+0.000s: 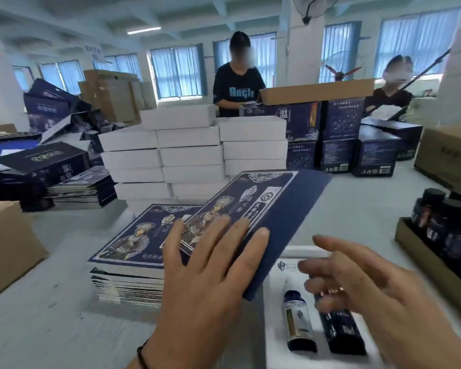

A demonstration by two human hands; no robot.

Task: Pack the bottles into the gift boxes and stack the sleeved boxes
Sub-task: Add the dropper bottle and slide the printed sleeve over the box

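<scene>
- The step in hand looks like sleeving: a flat blue sleeve (253, 209) is lifted askew off the sleeve pile (128, 251), its far end raised toward the stacked white boxes (192, 155).
- The left hand (210, 265) lies on the sleeve's near end, fingers spread and straight on its printed face; whether the thumb hooks under the edge cannot be told.
- The right hand (357, 283) hovers over the open box (274, 339) at the near right of the bench (51, 328), fingers loosely curled and holding nothing.
- Two bottles (298, 320) lie side by side in the box's white tray, so packing of this box seems done; the lid (306, 252) appears to be still open at the far edge.
- More bottles (437, 222) stand in a brown tray (415, 251) at the far right, well apart from the box.
- Next, by this reading, the box needs closing, then the sleeve must be opened out of flat and slid squarely over it.
- The risk is a sleeve that catches on a box corner, or a lid not fully down.
- Finished dark boxes (338, 137) stand stacked beyond, near two other people.
</scene>
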